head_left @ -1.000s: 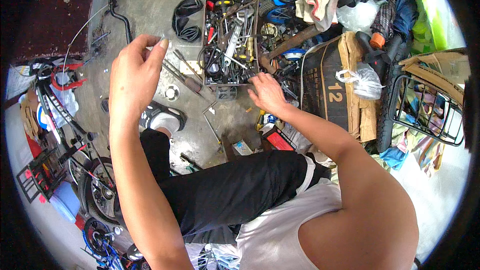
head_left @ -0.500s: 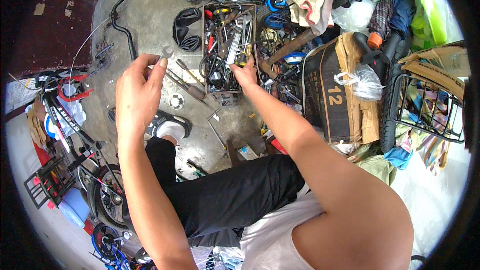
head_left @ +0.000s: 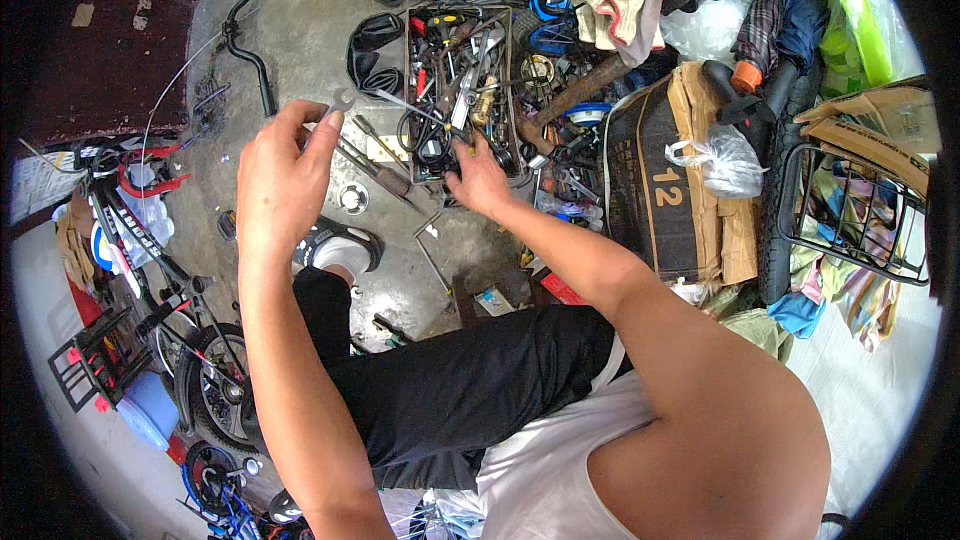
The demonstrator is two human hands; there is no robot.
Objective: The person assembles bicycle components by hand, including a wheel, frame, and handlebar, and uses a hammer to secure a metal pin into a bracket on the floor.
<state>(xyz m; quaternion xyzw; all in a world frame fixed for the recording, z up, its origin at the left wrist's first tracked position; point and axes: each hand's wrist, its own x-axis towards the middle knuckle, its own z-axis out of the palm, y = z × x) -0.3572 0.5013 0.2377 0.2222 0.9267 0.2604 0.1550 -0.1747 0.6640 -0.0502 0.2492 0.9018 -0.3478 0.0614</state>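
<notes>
My left hand (head_left: 285,180) is closed around an open-end wrench (head_left: 343,100); its jaw sticks out past the thumb, and the rest is hidden in the hand. My right hand (head_left: 478,175) is over the near end of a toolbox (head_left: 409,50), thumb and fingers apart, fingertips touching the jumbled tools. Wrenches, pliers and screwdrivers fill the box, among them a silver wrench (head_left: 463,100) close beyond the fingers. What lies right under the fingertips is hard to make out.
Left of the box, long-handled tools (head_left: 375,165) lie on the concrete floor near a folded black rubber tube (head_left: 372,55). A hammer (head_left: 575,105) rests on mixed parts to the right, beside a worn cardboard box (head_left: 655,180). A bicycle (head_left: 150,260) is at the left.
My right hand has shifted left and nearer over the toolbox, its thumb spreading away from the fingers. A thin light rod now shows across the box's left edge. The left hand barely moves.
</notes>
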